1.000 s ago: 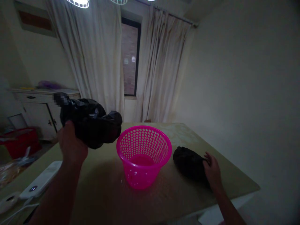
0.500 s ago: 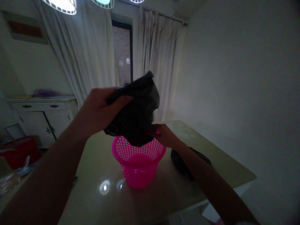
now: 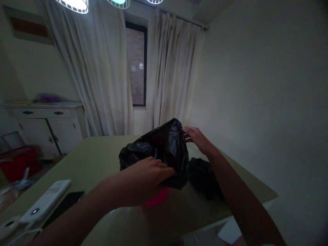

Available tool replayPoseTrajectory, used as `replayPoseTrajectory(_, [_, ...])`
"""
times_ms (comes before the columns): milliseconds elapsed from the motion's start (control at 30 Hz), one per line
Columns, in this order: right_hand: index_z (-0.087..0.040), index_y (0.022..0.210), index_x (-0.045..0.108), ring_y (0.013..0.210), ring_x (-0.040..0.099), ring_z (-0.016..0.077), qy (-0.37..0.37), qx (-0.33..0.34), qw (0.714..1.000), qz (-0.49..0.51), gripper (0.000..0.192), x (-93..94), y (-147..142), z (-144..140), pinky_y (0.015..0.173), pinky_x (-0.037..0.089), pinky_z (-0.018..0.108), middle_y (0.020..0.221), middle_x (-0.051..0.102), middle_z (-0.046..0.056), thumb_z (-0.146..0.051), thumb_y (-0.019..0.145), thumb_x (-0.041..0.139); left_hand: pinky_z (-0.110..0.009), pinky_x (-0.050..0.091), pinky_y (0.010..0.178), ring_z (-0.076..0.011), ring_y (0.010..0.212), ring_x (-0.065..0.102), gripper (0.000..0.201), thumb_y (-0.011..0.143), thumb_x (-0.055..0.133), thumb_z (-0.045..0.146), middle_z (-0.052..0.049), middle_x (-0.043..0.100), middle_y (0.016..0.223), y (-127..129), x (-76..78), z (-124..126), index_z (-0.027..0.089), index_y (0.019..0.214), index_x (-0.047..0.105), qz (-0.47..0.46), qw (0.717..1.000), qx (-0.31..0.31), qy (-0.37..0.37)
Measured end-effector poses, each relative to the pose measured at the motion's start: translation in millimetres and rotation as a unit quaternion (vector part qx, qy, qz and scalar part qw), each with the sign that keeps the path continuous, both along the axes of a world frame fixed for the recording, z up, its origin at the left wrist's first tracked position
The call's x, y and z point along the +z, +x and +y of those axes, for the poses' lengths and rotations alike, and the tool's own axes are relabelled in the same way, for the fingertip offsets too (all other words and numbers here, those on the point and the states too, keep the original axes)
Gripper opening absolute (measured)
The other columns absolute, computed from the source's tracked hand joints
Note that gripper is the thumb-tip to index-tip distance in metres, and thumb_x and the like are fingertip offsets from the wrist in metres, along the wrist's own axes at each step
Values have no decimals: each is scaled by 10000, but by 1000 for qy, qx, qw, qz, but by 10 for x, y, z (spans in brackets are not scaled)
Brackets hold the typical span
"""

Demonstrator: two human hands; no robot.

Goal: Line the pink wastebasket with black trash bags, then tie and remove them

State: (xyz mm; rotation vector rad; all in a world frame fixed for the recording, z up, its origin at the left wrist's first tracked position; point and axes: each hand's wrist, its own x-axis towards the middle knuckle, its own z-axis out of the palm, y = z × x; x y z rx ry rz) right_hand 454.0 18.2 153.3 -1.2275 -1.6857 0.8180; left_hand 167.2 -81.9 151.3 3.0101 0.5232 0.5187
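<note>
A black plastic bag, its mouth spread wide, covers most of the pink basket. Only a low part of the basket's side shows beneath. My left hand is closed on the bag's near rim, fingers curled over the edge. At the bag's far right corner, my right hand has its fingers stretched out and slightly apart, with the tips at the plastic. A second, crumpled black bag lies on the table, partly behind my right forearm.
The glossy table carries a white power bank, a dark phone and a white roll-like object at the left. A white cabinet and red bag stand beyond. A wall borders the right.
The black bag has come down from above the basket and now drapes over it, opened out. My left hand has moved down and nearer to its front rim. My right hand has shifted up and right.
</note>
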Motion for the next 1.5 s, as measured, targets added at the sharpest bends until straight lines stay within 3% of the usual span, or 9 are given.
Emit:
replayPoseTrajectory(200, [-185, 1228, 703, 1050, 715, 282, 102, -44, 979, -172, 458, -223, -71, 39, 964, 569, 413, 1167, 778, 97, -396, 830, 791, -445, 565, 932, -305, 1070, 740, 479, 959, 808, 466, -100, 780, 1198, 30, -322, -96, 241, 1360, 674, -20, 996, 41, 75])
replayPoseTrajectory(333, [-192, 1347, 656, 1083, 722, 293, 61, -59, 982, -169, 577, -453, 261, 215, 1005, 569, 434, 1211, 772, 92, -224, 773, 708, -454, 549, 1067, -279, 1253, 700, 379, 1132, 481, 483, -76, 741, 1380, -462, -446, 59, 310, 1426, 645, -186, 969, 165, 19])
replayPoseTrajectory(433, [-194, 1442, 605, 1182, 709, 326, 52, -44, 987, -144, 736, -682, 374, 340, 1095, 541, 482, 1290, 760, 100, -230, 720, 742, -589, 461, 1216, -364, 1437, 586, 619, 1061, 577, 599, -141, 639, 1538, -770, -822, 273, 255, 1573, 527, -263, 917, 301, 5])
replayPoseTrajectory(633, [-226, 1383, 687, 1374, 635, 357, 27, 103, 993, -56, 628, -1292, 163, 411, 1230, 459, 510, 1475, 700, 127, -516, 829, 752, -634, 385, 1287, -384, 1660, 300, 942, 1047, 637, 543, -168, 229, 1826, -757, -1635, 251, 327, 1769, 71, -335, 889, 298, -95])
replayPoseTrajectory(900, [-220, 1596, 382, 1022, 734, 295, 56, -104, 991, -59, 778, -1604, 121, 286, 1008, 572, 480, 1195, 751, 105, -526, 923, 624, -511, 524, 1117, -300, 1336, 611, 377, 981, 723, 121, -84, 693, 1440, -580, -1516, 57, 322, 1300, 700, -354, 896, 209, 168])
replayPoseTrajectory(1067, [-282, 1368, 604, 1221, 682, 324, 125, -141, 977, -98, 442, -1864, 45, 220, 1076, 537, 471, 1363, 690, 123, -408, 952, 523, -377, 595, 874, -226, 941, 651, 420, 853, 775, -29, -45, 754, 1024, -631, -1921, 23, 293, 1123, 769, -383, 842, 181, 333])
replayPoseTrajectory(1233, [-214, 1423, 647, 1430, 579, 335, 115, -101, 987, -43, 577, -1960, 106, 425, 1253, 421, 513, 1512, 646, 152, -475, 916, 555, -433, 601, 927, -274, 1123, 693, 333, 980, 615, 132, -79, 709, 1210, -706, -2174, 2, 310, 1248, 701, -470, 826, 281, 135])
replayPoseTrajectory(1367, [-214, 1292, 748, 1413, 599, 318, 58, -104, 990, 73, 588, -1671, 140, 683, 1286, 388, 510, 1438, 723, 111, -595, 881, 570, -496, 577, 1089, -327, 1378, 618, 386, 1056, 460, 422, -126, 642, 1462, -741, -1856, 133, 250, 1363, 618, -596, 711, 360, -103])
replayPoseTrajectory(1500, [-195, 1148, 781, 1289, 679, 297, -16, -99, 972, 214, 529, -1366, -14, 908, 1198, 489, 439, 1345, 773, 105, -566, 789, 668, -488, 528, 1160, -343, 1377, 639, 647, 959, 609, 659, -161, 694, 1466, -745, -1413, 454, 184, 1397, 649, -554, 694, 378, -261])
